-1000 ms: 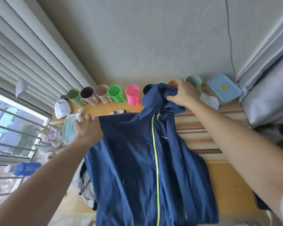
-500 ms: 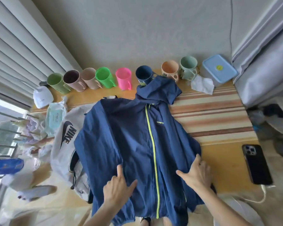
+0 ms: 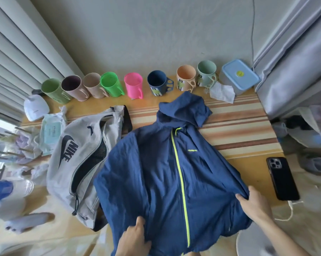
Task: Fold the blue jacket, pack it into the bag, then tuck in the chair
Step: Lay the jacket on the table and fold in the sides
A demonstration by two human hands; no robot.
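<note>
The blue jacket (image 3: 161,172) with a yellow-green zip lies face up and spread out on the wooden table (image 3: 248,152), hood toward the wall. My left hand (image 3: 135,237) pinches the fabric at the jacket's lower left hem. My right hand (image 3: 254,204) grips its right edge, near the sleeve. The grey Nike bag (image 3: 76,159) lies unzipped just left of the jacket, partly under its left sleeve. No chair is in view.
Several coloured mugs (image 3: 133,85) line the wall behind the jacket. A blue-lidded box (image 3: 239,76) and a crumpled tissue (image 3: 222,92) sit at the back right. A black phone (image 3: 282,177) with a white cable lies right of the jacket. A wipes pack (image 3: 51,132) lies left.
My hands left the hood and shoulder, came down to the jacket's lower part, then spread apart and took hold of the fabric. The jacket now lies flatter and further right, uncovering the bag.
</note>
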